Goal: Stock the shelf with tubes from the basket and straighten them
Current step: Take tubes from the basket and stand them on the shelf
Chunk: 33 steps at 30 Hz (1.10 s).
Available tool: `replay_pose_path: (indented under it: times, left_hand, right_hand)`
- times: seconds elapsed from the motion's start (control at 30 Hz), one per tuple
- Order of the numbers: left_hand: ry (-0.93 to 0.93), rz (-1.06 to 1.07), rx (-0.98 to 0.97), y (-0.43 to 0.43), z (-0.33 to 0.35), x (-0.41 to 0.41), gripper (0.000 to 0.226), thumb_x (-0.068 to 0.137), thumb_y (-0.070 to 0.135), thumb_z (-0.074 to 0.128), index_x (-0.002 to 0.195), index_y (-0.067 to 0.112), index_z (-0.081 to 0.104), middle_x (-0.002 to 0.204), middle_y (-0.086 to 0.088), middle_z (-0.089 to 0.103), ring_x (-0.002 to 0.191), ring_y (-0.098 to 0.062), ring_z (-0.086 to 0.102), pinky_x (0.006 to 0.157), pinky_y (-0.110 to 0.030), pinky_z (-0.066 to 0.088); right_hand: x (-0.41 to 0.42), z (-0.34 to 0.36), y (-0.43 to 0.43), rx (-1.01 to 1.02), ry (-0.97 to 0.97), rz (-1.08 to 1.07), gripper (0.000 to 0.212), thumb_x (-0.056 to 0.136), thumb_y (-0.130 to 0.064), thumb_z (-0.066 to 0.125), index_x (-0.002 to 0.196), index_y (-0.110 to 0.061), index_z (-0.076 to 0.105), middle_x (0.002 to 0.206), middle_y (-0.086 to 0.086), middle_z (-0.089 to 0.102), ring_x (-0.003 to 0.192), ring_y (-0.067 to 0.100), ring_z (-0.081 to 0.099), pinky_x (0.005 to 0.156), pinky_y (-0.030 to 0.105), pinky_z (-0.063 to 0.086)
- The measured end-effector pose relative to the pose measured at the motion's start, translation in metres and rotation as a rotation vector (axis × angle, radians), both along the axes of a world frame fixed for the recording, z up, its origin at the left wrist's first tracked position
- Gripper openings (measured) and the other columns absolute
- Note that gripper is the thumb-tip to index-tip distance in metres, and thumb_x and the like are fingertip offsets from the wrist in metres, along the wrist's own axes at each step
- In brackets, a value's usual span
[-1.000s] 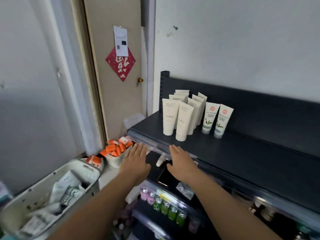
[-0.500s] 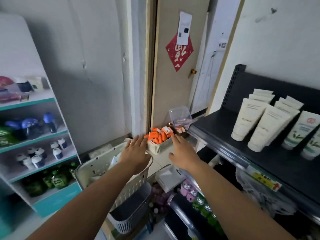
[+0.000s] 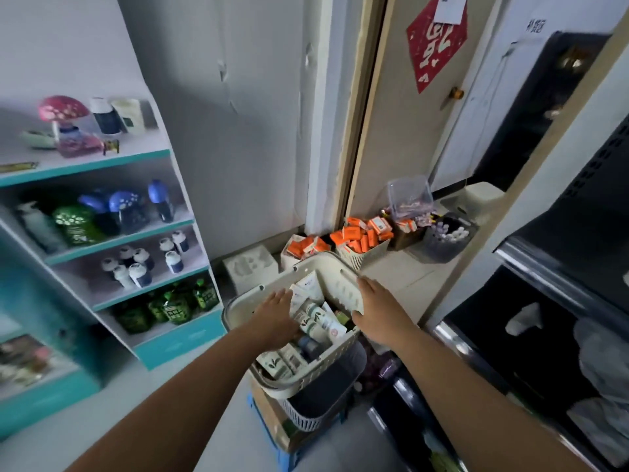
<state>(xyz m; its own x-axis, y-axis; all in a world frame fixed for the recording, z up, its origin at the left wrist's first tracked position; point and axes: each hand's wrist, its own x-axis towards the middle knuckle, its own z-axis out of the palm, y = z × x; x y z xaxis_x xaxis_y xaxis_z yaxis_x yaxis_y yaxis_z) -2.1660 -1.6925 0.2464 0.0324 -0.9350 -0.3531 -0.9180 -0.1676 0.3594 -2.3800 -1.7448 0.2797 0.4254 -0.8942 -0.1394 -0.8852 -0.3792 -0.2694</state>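
Note:
A cream plastic basket (image 3: 235, 303) sits low in the middle of the head view, on top of a dark slotted bin. Several white tubes (image 3: 318, 320) with green leaf prints lie jumbled inside it. My left hand (image 3: 276, 318) reaches into the basket with its fingers spread over the tubes; I cannot see it grip any. My right hand (image 3: 379, 310) hovers flat over the basket's right rim, holding nothing. The dark shelf (image 3: 558, 240) fills the right edge of the view; its stocked top is out of sight.
A teal and white shelf unit (image 3: 112, 233) with bottles stands at the left. Small baskets of orange boxes (image 3: 360, 238) and a grey pot (image 3: 444, 241) crowd the floor by the door. A cardboard box (image 3: 272, 420) sits under the bin.
My view has swung left and down, from the dark shelf top to the basket. Both hands moved from the shelf edge down over the basket; the left one now reaches among the tubes.

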Motion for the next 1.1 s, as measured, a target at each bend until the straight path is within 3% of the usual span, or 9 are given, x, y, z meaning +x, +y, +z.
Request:
replay_pose_path:
  times: [0.17, 0.3, 0.47, 0.6, 0.73, 0.83, 1.0, 1.1]
  left_hand:
    - [0.080, 0.076, 0.046, 0.000, -0.031, 0.013, 0.076, 0.096, 0.031, 0.049, 0.155, 0.015, 0.005, 0.163, -0.005, 0.004, 0.150, -0.024, 0.006, 0.121, -0.042, 0.012]
    - [0.171, 0.150, 0.083, -0.005, -0.055, 0.015, 0.075, 0.092, 0.021, 0.052, 0.154, 0.013, 0.011, 0.161, -0.009, 0.013, 0.147, -0.025, 0.014, 0.118, -0.034, 0.013]
    - [0.230, 0.317, 0.186, -0.020, -0.085, 0.022, 0.057, 0.088, 0.011, 0.048, 0.142, 0.008, 0.035, 0.144, -0.016, 0.041, 0.131, -0.030, 0.041, 0.107, -0.037, 0.035]
    - [0.255, 0.420, 0.281, -0.035, -0.109, 0.022, 0.057, 0.091, 0.020, 0.052, 0.143, 0.007, 0.032, 0.142, -0.016, 0.043, 0.126, -0.028, 0.048, 0.104, -0.037, 0.042]
    - [0.293, 0.511, 0.380, -0.043, -0.131, 0.016, 0.062, 0.091, 0.021, 0.055, 0.144, 0.005, 0.027, 0.136, -0.017, 0.048, 0.121, -0.029, 0.051, 0.095, -0.035, 0.044]
    - [0.324, 0.550, 0.447, -0.044, -0.146, 0.007, 0.072, 0.090, 0.024, 0.058, 0.146, 0.005, 0.018, 0.129, -0.019, 0.050, 0.114, -0.030, 0.053, 0.085, -0.035, 0.047]
    - [0.297, 0.549, 0.426, -0.052, -0.162, -0.001, 0.056, 0.086, 0.022, 0.060, 0.137, 0.013, 0.040, 0.127, -0.012, 0.051, 0.113, -0.026, 0.054, 0.082, -0.031, 0.046]
    - [0.314, 0.562, 0.389, -0.063, -0.169, -0.009, 0.038, 0.085, 0.020, 0.057, 0.122, 0.019, 0.052, 0.115, -0.007, 0.059, 0.099, -0.023, 0.060, 0.079, -0.035, 0.054]
  right_hand:
    - [0.015, -0.027, -0.019, 0.039, 0.019, -0.002, 0.067, 0.096, -0.026, 0.050, 0.153, -0.009, 0.018, 0.159, 0.009, 0.022, 0.145, 0.025, 0.024, 0.117, 0.037, 0.024]
    - [0.029, -0.050, -0.035, 0.134, 0.029, 0.034, 0.068, 0.098, -0.026, 0.050, 0.154, -0.007, 0.017, 0.159, 0.008, 0.022, 0.146, 0.023, 0.022, 0.116, 0.033, 0.022]
    - [0.044, -0.084, -0.062, 0.262, 0.077, 0.081, 0.061, 0.094, -0.022, 0.056, 0.147, -0.004, 0.031, 0.154, 0.010, 0.032, 0.141, 0.026, 0.033, 0.113, 0.035, 0.030]
    - [0.050, -0.113, -0.087, 0.356, 0.148, 0.102, 0.059, 0.093, -0.027, 0.057, 0.145, -0.008, 0.034, 0.152, 0.009, 0.034, 0.138, 0.026, 0.036, 0.110, 0.038, 0.035]
    - [0.052, -0.144, -0.107, 0.434, 0.227, 0.071, 0.049, 0.090, -0.030, 0.061, 0.131, -0.009, 0.045, 0.131, 0.011, 0.052, 0.116, 0.029, 0.055, 0.092, 0.037, 0.047]
    - [0.052, -0.165, -0.115, 0.479, 0.278, 0.008, 0.052, 0.089, -0.030, 0.063, 0.132, -0.007, 0.045, 0.129, 0.013, 0.054, 0.114, 0.030, 0.058, 0.088, 0.036, 0.049]
    - [0.057, -0.198, -0.118, 0.612, 0.260, -0.086, 0.057, 0.084, -0.032, 0.063, 0.134, -0.015, 0.044, 0.126, 0.008, 0.058, 0.109, 0.028, 0.060, 0.092, 0.043, 0.052]
    - [0.064, -0.210, -0.111, 0.692, 0.154, -0.167, 0.066, 0.084, -0.032, 0.063, 0.140, -0.022, 0.029, 0.130, 0.006, 0.053, 0.107, 0.027, 0.060, 0.088, 0.047, 0.053]
